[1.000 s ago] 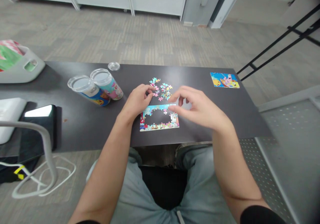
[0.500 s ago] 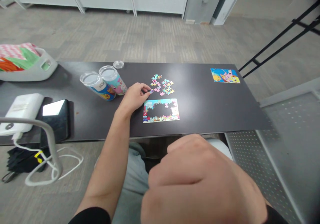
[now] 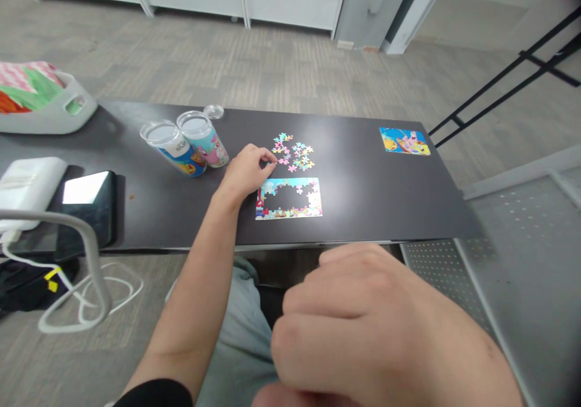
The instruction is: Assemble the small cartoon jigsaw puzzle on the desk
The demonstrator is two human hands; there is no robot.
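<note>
My left hand [image 3: 249, 168] rests on the dark table at the near left of the loose puzzle pieces, its thumb and index finger pinched together. A small puzzle piece seems to be between those fingertips, mostly hidden by them. Right of the fingers lie the loose jigsaw pieces [image 3: 293, 153], in a scattered cluster. Just nearer to me is the jigsaw puzzle [image 3: 290, 214], with its border joined and a gap in the middle. Close to the camera, my right hand [image 3: 363, 322] is curled into a fist; no object shows in it.
Two printed cans [image 3: 212, 147] with clear lids stand left of my hand, a loose clear lid [image 3: 213, 112] behind them. A cartoon picture card [image 3: 405, 141] lies far right. At left are a white basket [image 3: 49, 120], a phone [image 3: 91, 201], a white power bank [image 3: 31, 183] and a cable.
My left fingertips have closed over the purple piece that showed beside them earlier. My right fist has shifted slightly right in view. The camera view has moved a little.
</note>
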